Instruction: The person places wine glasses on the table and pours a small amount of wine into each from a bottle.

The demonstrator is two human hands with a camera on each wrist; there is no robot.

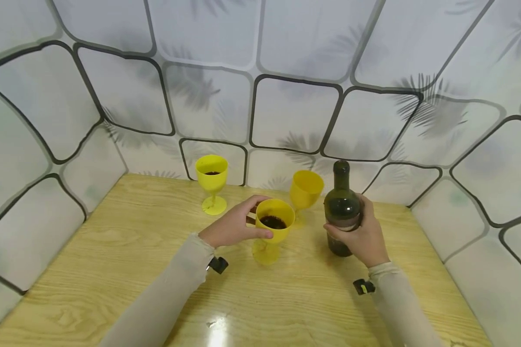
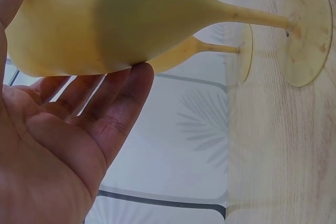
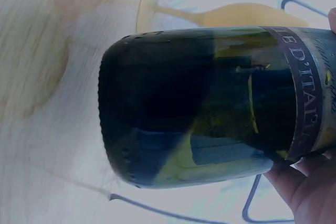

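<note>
My left hand (image 1: 239,224) holds a yellow goblet (image 1: 274,231) by its bowl, thumb on the near side and fingers round the far side. Dark liquid lies in that bowl. In the left wrist view, the goblet's foot (image 2: 310,30) appears to stand on the wood, and the hand (image 2: 63,135) touches the bowl from below in the picture. To the right, my right hand (image 1: 364,233) grips a dark green glass bottle (image 1: 342,205) round its labelled body, neck upward. The right wrist view shows the bottle's lower part (image 3: 168,108); whether its base touches the table cannot be told.
A second yellow goblet (image 1: 211,180) with dark liquid stands at the back left. Another yellow goblet (image 1: 306,188) stands behind, between the held goblet and the bottle; its contents are hidden. The wooden table (image 1: 113,250) meets patterned walls (image 1: 295,115) behind and at both sides.
</note>
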